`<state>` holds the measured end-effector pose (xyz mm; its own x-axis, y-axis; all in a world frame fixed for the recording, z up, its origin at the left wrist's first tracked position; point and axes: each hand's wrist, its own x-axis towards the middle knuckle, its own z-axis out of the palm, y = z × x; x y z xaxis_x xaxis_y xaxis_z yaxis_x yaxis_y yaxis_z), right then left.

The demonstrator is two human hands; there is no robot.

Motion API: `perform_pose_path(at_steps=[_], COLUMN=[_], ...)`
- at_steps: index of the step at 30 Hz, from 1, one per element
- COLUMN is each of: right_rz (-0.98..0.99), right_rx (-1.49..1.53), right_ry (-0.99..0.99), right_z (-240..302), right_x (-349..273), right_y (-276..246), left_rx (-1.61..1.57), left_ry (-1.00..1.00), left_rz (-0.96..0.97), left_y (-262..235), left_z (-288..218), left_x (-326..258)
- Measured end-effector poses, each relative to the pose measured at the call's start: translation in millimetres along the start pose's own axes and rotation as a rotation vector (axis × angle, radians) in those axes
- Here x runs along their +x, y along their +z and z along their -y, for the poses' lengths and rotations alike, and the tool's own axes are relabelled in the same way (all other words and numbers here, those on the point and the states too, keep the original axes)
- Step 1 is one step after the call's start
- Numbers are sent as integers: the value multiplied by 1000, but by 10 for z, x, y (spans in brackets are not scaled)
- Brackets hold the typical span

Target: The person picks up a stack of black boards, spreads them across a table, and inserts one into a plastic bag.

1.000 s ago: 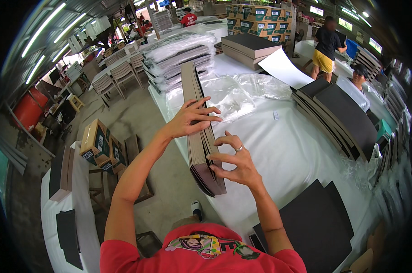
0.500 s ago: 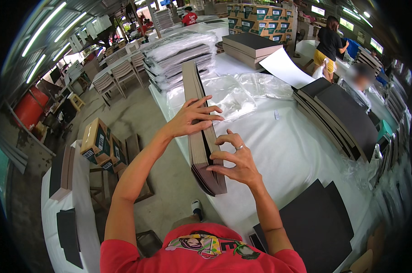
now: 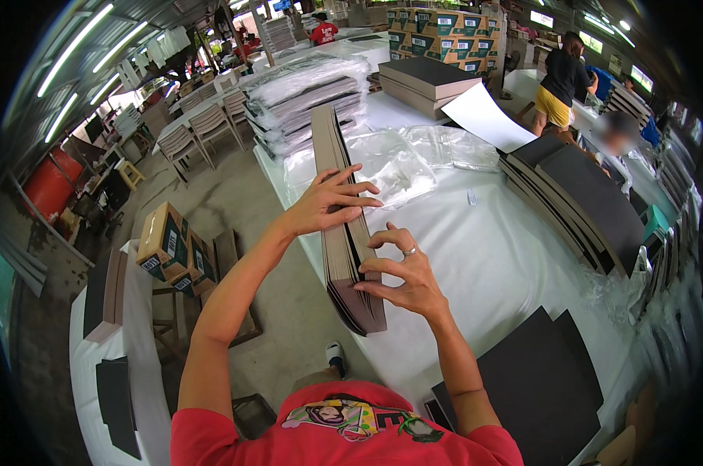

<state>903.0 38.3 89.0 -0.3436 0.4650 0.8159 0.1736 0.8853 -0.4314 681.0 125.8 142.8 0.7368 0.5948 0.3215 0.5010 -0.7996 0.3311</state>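
A narrow stack of grey-brown boards with dark faces (image 3: 337,264) stands on edge along the near left border of the white-covered table (image 3: 475,248). Across the upper edges lies my left hand (image 3: 332,200), fingers spread and reaching over to the stack's right side. Closer to me, my right hand (image 3: 406,272) has bent fingers, with the fingertips and thumb against the board edges on the right. A dark gap shows between some boards near those fingertips. The undersides of the left fingers are partly hidden.
Clear plastic sheets (image 3: 398,159) lie beyond the stack, near plastic-wrapped bundles (image 3: 308,97). Black boards are piled at the right (image 3: 592,194) and near right (image 3: 534,380). Cartons (image 3: 177,248) stand left of the table. A person in a black shirt (image 3: 565,75) works far right.
My hands keep nearly the same places; the right fingertips have shifted slightly along the board edges. Far right, the person in the black shirt has leaned forward.
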Motion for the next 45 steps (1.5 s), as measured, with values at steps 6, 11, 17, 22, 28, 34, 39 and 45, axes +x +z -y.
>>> perform_pose_path(at_steps=[6, 11, 17, 22, 28, 34, 39, 45], right_rz=[-1, -13, 44, 24, -6, -9, -12, -8], right_rx=[21, 42, 6, -7, -7, -2, 17, 22], right_ry=[3, 4, -46, -22, -15, -8, -8, -18], right_z=[-1, -16, -30, -5, 1, 20, 4, -18], right_x=[-7, -38, 1, 27, 23, 29, 17, -18], right_y=[-5, 26, -15, 2, 24, 18, 27, 57], left_rx=[7, 17, 8, 9, 12, 22, 19, 12], left_ry=[-1, 0, 6, 8, 15, 6, -9, 10], left_rz=[7, 3, -2, -6, -6, -4, 2, -4], left_y=[-6, 7, -5, 0, -5, -2, -10, -5], left_z=[-8, 19, -11, -16, -27, -27, -36, -25], left_x=[2, -5, -1, 17, 16, 12, 13, 20])
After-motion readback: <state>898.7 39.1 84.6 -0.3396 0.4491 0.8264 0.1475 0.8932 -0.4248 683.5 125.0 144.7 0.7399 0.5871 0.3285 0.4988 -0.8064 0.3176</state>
